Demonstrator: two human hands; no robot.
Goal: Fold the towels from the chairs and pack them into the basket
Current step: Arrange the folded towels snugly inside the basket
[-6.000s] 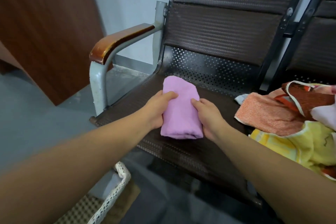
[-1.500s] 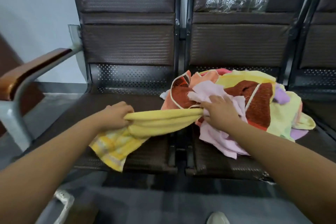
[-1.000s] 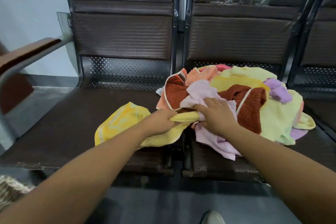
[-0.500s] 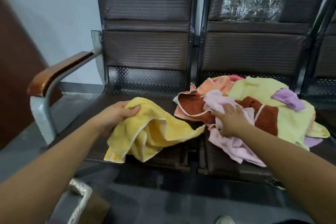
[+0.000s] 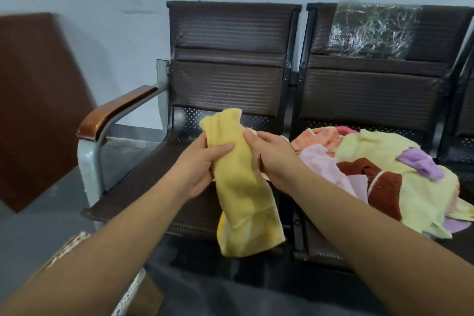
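Holding a bunched yellow towel (image 5: 241,182) over the armrest chair (image 5: 143,182) with both hands.
I see the left hand (image 5: 202,161) wrapped round the towel's upper part, thumb laid across its front. The right hand (image 5: 274,159) grips the same stretch from the other side, thumb on the edge and fingers hidden behind the cloth. The towel hangs lengthwise above the chair's seat, its top poking up in front of the backrest and its lower end drooping past the seat's front edge. Right of the chair, on the neighbouring seat, lies a loose pile of towels (image 5: 384,169) in pink, rust, pale yellow and purple. Below the chair's front left corner, the basket (image 5: 130,292) shows only a strip of lacy white rim.
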